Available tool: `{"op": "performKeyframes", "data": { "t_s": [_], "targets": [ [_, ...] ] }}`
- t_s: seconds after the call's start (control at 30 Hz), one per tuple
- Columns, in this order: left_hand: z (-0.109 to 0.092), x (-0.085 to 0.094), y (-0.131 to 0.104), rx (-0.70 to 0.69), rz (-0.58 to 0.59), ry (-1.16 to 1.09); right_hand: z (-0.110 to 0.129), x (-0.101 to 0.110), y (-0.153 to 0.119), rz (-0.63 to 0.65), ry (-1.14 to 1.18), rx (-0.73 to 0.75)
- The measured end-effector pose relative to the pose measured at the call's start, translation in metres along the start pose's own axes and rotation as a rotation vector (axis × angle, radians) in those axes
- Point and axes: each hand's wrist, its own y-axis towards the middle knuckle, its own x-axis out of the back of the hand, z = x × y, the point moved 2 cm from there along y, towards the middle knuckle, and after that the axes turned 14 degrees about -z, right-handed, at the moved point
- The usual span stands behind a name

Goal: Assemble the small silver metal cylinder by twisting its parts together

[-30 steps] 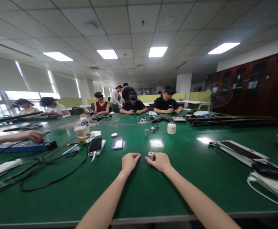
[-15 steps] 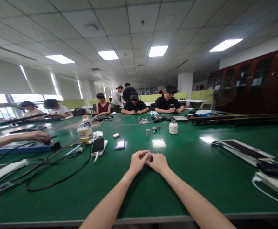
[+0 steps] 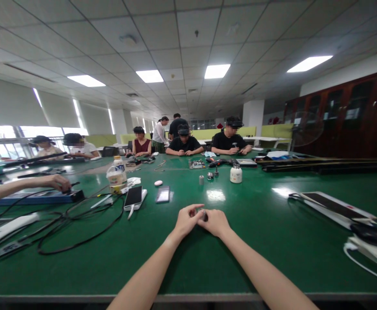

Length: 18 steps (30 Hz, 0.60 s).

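My left hand (image 3: 188, 218) and my right hand (image 3: 216, 221) meet over the green table (image 3: 207, 267). Between their fingers is a small metal part (image 3: 204, 215), mostly hidden, which both hands grip. Beyond them stand a grey metal cylinder (image 3: 201, 180), small dark metal pieces (image 3: 210, 175) and a white jar (image 3: 236, 174). Left of these lie a small card-like object (image 3: 163, 194) and a pink oval item (image 3: 158, 183).
A phone (image 3: 133, 196) on a white power bank, black cables (image 3: 75, 249) and a bottle (image 3: 119, 168) are at the left. Another person's hand (image 3: 57, 183) touches a blue power strip (image 3: 39, 198). A tablet-like device (image 3: 333, 205) lies right. People sit across the table.
My left index finger has straightened a little over the part, and more of its dark side shows. The whole view has shifted slightly.
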Motion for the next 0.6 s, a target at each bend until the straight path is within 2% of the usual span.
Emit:
{"op": "performKeyframes", "data": {
  "t_s": [0.33,0.5,0.6],
  "targets": [
    [0.004,-0.002,0.004,-0.03,-0.104,0.101,-0.001,0.0,-0.001,-0.026,0.022,0.007],
    [0.01,0.012,0.009,0.023,-0.194,0.28,0.0,0.003,-0.001,-0.073,0.036,-0.003],
    [0.02,0.024,0.008,0.086,-0.19,0.43,0.001,0.007,-0.001,-0.11,0.041,-0.018]
  ]
}}
